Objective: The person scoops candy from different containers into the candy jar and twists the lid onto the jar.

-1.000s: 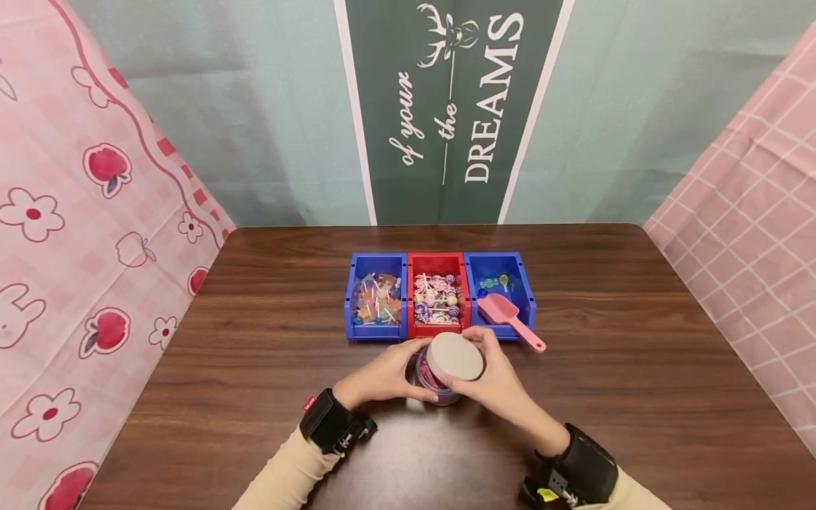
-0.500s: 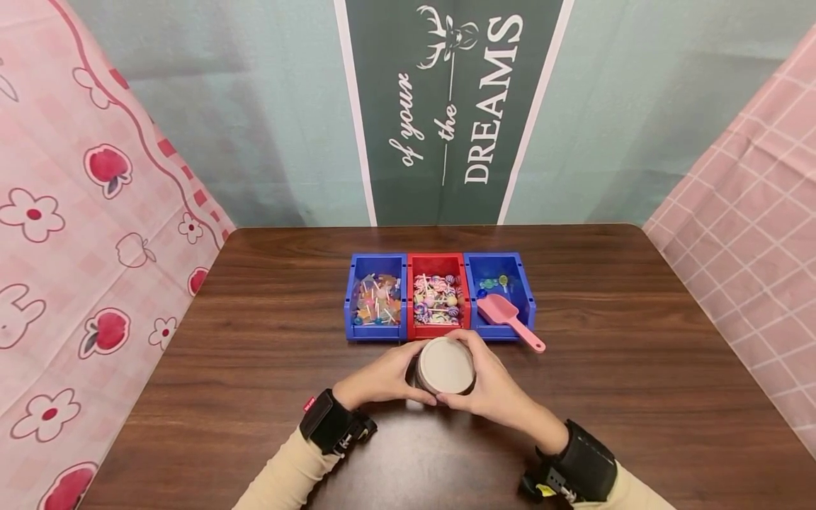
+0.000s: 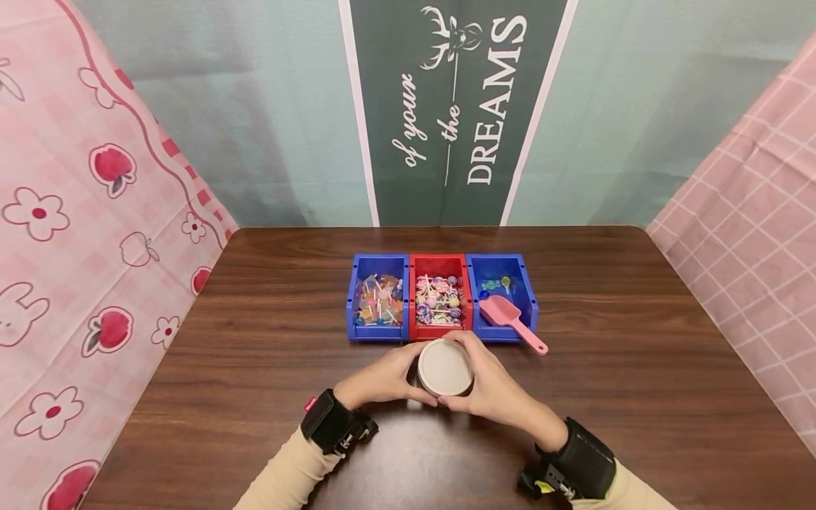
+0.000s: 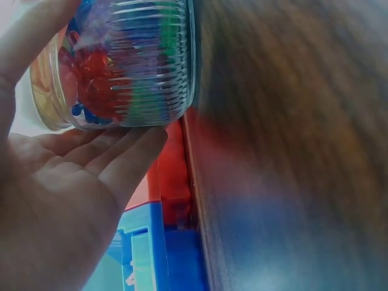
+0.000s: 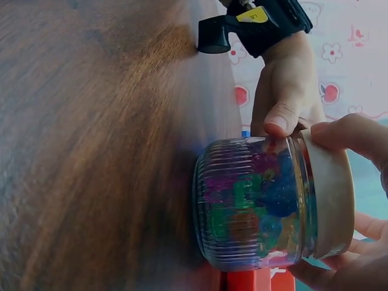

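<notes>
A ribbed clear glass jar (image 5: 242, 209), packed with colourful small pieces, stands upright on the wooden table. On its mouth sits a beige round lid (image 3: 445, 367), nearly level; in the right wrist view a thin gap shows beneath the lid's rim. My left hand (image 3: 382, 375) grips the jar from the left, thumb at the front and fingers behind the glass (image 4: 145, 66). From the right, my right hand (image 3: 494, 382) holds the lid's edge between thumb and fingers. Both thumbs nearly meet at the front of the jar.
Behind the jar stand joined bins: a blue bin (image 3: 377, 332) with wrapped lollipops, a red bin (image 3: 438, 331) with striped lollipops and a blue bin (image 3: 497, 264) with a few candies. A pink scoop (image 3: 501, 311) lies in the right bin, handle over its front edge.
The lid, tilted and off to the right a second ago with the contents showing, has come left and down onto the jar's mouth with my right hand. My left hand has stayed put.
</notes>
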The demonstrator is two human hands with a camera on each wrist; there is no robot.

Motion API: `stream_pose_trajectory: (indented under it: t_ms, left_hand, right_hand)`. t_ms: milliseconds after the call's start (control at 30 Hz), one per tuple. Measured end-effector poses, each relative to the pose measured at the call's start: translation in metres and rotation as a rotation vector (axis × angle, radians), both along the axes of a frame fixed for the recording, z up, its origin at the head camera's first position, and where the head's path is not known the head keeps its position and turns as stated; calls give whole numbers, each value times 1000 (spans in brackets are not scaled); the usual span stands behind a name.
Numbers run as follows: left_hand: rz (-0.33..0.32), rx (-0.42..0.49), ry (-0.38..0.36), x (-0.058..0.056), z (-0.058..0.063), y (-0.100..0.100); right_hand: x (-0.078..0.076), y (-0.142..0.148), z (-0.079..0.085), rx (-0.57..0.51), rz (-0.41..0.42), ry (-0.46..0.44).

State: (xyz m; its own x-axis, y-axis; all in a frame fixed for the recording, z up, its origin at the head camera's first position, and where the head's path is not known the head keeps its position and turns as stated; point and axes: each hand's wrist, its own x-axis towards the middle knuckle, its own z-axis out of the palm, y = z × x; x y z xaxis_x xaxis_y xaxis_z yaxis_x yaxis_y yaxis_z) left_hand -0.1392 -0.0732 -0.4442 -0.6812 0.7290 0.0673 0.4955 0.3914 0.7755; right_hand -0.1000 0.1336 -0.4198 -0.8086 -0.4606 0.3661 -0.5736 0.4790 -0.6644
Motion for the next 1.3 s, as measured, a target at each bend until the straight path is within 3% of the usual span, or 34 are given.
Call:
stream_pose_trajectory:
  t_ms: [300,500,633,867,1000,1300]
  left_hand:
    - [-4,6,-5,1,2,0]
    - [2,-13,-8,2,2,0]
    - [2,-19,-6,2,3,0]
    - [3,-23,12,2,3,0]
    - [3,-18,18,2,3,1]
    - [-6,-6,-21,3,4,0]
  right_hand:
    - [0,0,1,17,-20,-9]
    - [5,-10,2,82,-146,-4]
    - [7,-15,10,204,-196,-9]
    - [-5,-12,36,411,-6,-58]
    - [-11,-12,48,485,85,-44]
    - [-17,-20,59,606,117,-80]
